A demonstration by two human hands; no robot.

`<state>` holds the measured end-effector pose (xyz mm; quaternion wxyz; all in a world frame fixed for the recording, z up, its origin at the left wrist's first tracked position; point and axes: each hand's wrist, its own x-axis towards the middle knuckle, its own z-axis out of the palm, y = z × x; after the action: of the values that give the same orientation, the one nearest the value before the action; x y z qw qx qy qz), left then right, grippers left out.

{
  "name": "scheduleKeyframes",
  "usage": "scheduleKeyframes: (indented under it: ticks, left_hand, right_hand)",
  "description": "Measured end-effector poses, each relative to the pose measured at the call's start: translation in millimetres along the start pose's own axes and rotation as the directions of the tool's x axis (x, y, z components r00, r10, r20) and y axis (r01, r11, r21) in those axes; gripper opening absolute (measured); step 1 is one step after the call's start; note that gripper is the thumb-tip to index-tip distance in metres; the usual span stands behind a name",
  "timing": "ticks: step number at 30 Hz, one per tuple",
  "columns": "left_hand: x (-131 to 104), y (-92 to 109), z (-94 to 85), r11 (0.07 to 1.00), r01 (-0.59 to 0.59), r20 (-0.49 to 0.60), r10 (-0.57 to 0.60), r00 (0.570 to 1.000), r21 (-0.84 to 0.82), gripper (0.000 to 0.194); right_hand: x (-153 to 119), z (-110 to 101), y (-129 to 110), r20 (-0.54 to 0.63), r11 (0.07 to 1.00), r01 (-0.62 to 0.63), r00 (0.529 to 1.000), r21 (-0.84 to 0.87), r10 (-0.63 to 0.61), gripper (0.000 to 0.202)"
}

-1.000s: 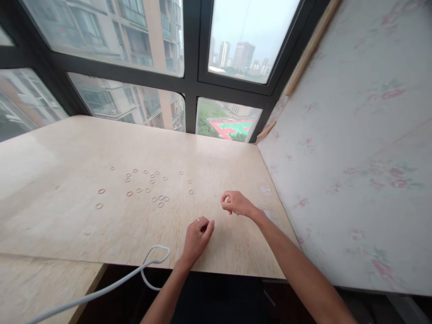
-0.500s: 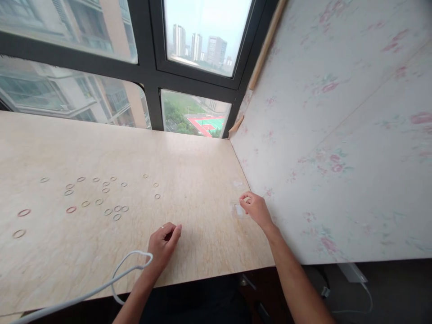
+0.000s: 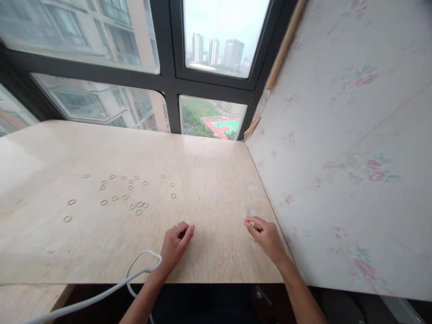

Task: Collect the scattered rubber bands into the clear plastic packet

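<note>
My left hand (image 3: pixel 177 245) rests on the stone-patterned counter (image 3: pixel 216 175), its fingers curled loosely in; no object shows in it. A thin ring sits on one of its fingers. Farther right, my right hand (image 3: pixel 266 236) has thumb and forefinger pinched together; whatever may be between them is too small to make out. Just beyond its fingertips lies a small clear plastic case (image 3: pixel 251 211), partly covered by the hand. Several thin rings, mostly pale with a reddish one (image 3: pixel 104 202) among them, are scattered over the left of the counter.
Another clear piece (image 3: pixel 252 186) lies beside the flowered wall (image 3: pixel 337 180) on the right. A white cable (image 3: pixel 101 294) loops by my left forearm. Dark-framed windows (image 3: pixel 170 85) stand behind the counter, whose front edge runs beneath my forearms.
My right hand has drawn back from over the clear case towards me, still pinched. The left hand keeps its curl. The whole view has swung left, showing more counter there.
</note>
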<state>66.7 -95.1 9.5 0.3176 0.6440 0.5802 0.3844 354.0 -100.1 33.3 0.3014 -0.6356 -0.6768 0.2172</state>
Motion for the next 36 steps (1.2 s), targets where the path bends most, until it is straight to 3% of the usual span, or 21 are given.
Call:
scheduleKeyframes:
  ticks: [2,5,7,11,15,18,20,23,29,36]
  left_hand:
    - [3,-1,-3.0,0.999,0.026,0.016,-0.026,1.0,-0.022,0.039]
    - [16,-8,-14.4,0.997,0.07,-0.002,-0.071,0.998,-0.034,0.038]
    - [32,-16,-31.2,0.998,0.041,-0.07,-0.038,0.997,0.04,0.032]
    - [72,-41,-91.7,0.959,0.024,-0.218,0.04,0.975,0.281,0.028]
    - [103,-71,-163.5,0.856,0.232,-0.361,-0.058,0.931,0.461,0.032]
    - [114,-90,-196.4,0.719,0.313,-0.279,-0.17,0.945,0.621,0.034]
    - [117,-98,-203.4,0.684,0.29,-0.2,-0.209,0.957,0.67,0.035]
    - [121,-103,-198.6,0.684,0.246,-0.141,-0.207,0.968,0.687,0.034]
    - [126,-98,-185.5,0.644,0.156,-0.057,-0.172,0.984,0.749,0.024]
    - [130,-92,-187.4,0.572,-0.023,0.103,-0.107,0.989,0.82,0.018]
  right_hand:
    - [-16,13,6,0.054,1.0,0.018,0.998,0.0,-0.018,0.037]
    - [-29,26,15,-0.017,1.0,0.023,1.0,0.0,-0.023,0.041]
    - [-32,28,18,-0.05,1.0,0.003,0.999,0.025,-0.002,0.044]
    - [-32,25,20,0.003,0.98,-0.093,0.996,0.176,0.094,0.054]
    - [-29,24,24,0.022,0.961,-0.11,0.994,0.253,0.108,0.06]
    - [-28,28,27,0.041,0.971,-0.094,0.995,0.221,0.087,0.062]
    - [-28,30,29,0.049,0.978,-0.093,0.995,0.188,0.085,0.062]
    - [-27,31,30,0.026,0.988,-0.075,0.997,0.139,0.072,0.062]
    - [-28,31,27,0.015,1.0,-0.003,1.0,0.022,0.003,0.059]
    - [-28,32,24,-0.006,0.997,0.04,0.999,-0.063,-0.04,0.056]
